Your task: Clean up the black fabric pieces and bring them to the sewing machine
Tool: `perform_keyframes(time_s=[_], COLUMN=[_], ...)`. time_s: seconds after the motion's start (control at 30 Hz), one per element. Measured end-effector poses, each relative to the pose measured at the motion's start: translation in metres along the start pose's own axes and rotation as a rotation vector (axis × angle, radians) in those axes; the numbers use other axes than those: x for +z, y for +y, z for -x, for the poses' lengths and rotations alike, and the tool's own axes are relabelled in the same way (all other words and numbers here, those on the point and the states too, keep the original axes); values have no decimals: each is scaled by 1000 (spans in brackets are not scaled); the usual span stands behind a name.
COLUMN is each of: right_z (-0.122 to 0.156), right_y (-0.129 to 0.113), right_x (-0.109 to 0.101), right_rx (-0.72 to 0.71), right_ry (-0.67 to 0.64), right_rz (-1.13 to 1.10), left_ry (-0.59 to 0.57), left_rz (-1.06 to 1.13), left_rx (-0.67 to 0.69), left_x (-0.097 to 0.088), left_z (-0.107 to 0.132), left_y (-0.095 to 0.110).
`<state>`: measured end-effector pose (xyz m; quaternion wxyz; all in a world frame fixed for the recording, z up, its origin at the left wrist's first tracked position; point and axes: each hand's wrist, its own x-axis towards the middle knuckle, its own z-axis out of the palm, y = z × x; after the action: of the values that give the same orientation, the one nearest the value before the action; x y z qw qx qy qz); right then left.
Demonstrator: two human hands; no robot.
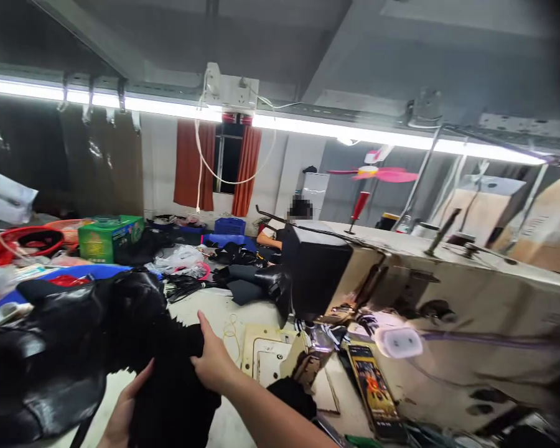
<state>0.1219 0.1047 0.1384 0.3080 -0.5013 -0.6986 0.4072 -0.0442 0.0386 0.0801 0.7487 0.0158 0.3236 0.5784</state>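
Note:
A dark black piece of fabric (175, 392) with ragged edges is held between my two hands at the bottom of the view. My left hand (126, 404) grips its left side, thumb showing on top and the other fingers hidden. My right hand (216, 364) grips its right edge, index finger pointing up along it and the remaining fingers behind the cloth. Shiny black leather-like material (46, 354) is heaped to the left, next to the fabric. Right of my hands stands an industrial sewing machine (401, 280), its needle area lit by a small lamp (398, 342).
A phone (373, 389) with a lit screen leans below the machine arm. Black pieces and plastic bags (182, 258) cover the table behind. A green box (109, 239) and red baskets (42, 233) stand at the left. Another person (273, 235) sits beyond the machine.

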Motion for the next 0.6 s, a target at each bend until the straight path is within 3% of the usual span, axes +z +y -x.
perform_keyframes(time_s=[0.13, 0.27, 0.33, 0.47, 0.6], right_z=[15, 6, -3, -20, -5], right_y=[-11, -11, -5, 19, 31], right_x=[16, 19, 16, 4, 3], right_rx=[-52, -10, 26, 161, 297], right_ry=[-33, -99, -121, -7, -80], right_rz=[-128, -215, -228, -196, -340], left_ry=[-15, -40, -50, -28, -13], left_rz=[19, 34, 42, 69, 107], left_rx=[-2, -35, -44, -17, 41], left_x=[-3, 1, 2, -1, -7], left_z=[3, 5, 4, -3, -11], left_y=[-4, -2, 2, 7, 8])
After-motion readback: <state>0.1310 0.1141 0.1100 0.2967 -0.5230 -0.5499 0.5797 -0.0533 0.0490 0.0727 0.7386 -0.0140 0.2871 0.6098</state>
